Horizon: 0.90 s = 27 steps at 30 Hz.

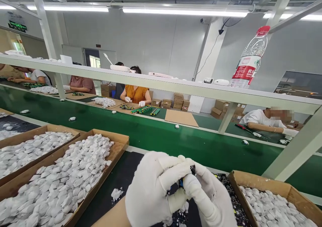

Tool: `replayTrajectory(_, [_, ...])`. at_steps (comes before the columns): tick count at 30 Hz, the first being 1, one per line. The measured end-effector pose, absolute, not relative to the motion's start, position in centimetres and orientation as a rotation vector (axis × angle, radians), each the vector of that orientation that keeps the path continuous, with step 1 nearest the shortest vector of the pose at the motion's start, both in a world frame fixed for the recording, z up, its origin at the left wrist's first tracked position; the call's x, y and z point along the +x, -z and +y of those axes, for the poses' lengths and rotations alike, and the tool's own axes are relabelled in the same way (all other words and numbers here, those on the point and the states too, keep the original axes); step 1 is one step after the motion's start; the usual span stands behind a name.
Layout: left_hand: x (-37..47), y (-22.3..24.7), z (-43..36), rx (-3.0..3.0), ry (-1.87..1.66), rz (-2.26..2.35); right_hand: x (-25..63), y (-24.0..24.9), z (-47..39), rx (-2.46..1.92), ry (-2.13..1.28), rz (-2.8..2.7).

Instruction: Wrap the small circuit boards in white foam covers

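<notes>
White gloves cover both of my hands, which meet at the lower middle of the head view. My left hand [153, 186] is closed, its fingertips pinching a small dark circuit board [180, 182] with a blue part on it. On the other side, my right hand [210, 195] grips the same piece with thumb and fingers. Most of the board is hidden by the gloves. Below them, partly covered, are more dark boards with white lumps [184, 207]. A white clump on a small board [116, 194] lies left of my left wrist.
Cardboard trays of white pieces stand left [87, 205] and right [289, 190]. A panel of dark boards [232, 200] lies beside my right hand. Beyond runs a green conveyor belt [148, 138] carrying small white pieces. A shelf [161, 80] holds a bottle [246, 66]. Several people sit opposite.
</notes>
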<state>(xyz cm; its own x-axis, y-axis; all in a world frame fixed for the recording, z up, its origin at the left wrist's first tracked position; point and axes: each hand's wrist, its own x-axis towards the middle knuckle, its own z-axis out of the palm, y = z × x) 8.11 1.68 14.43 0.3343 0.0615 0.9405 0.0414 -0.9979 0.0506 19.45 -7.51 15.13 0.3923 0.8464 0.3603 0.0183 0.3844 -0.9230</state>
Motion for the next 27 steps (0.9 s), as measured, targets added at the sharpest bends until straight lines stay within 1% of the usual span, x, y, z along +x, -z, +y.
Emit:
replayTrajectory(5, [8.3, -14.3, 1.8, 2.504, -1.772, 0.097, 19.3, -15.2, -7.4, -1.028, -0.715, -0.968])
replayTrajectory(9, [8.2, -14.6, 2.1, 2.535, -1.868, -0.006, 19.6, -14.8, -7.4, -0.985, -0.782, -1.063])
replayTrajectory(15, [7.8, -15.2, 2.5, 2.735, -1.903, -0.152, 20.2, -14.2, -7.5, -1.035, -0.769, -1.13])
replayTrajectory(20, [7.3, -15.6, 2.1, 2.824, -1.971, -0.063, 19.8, -14.7, -8.0, -1.043, -0.853, -1.086])
replayTrajectory(24, [7.3, -15.4, 2.1, 2.761, -2.017, -0.129, 19.5, -14.7, -8.1, -1.021, -0.878, -1.048])
replayTrajectory(27, [7.7, -14.9, 2.3, 2.667, -1.972, -0.138, 19.5, -14.6, -8.0, -1.055, -0.841, -1.034])
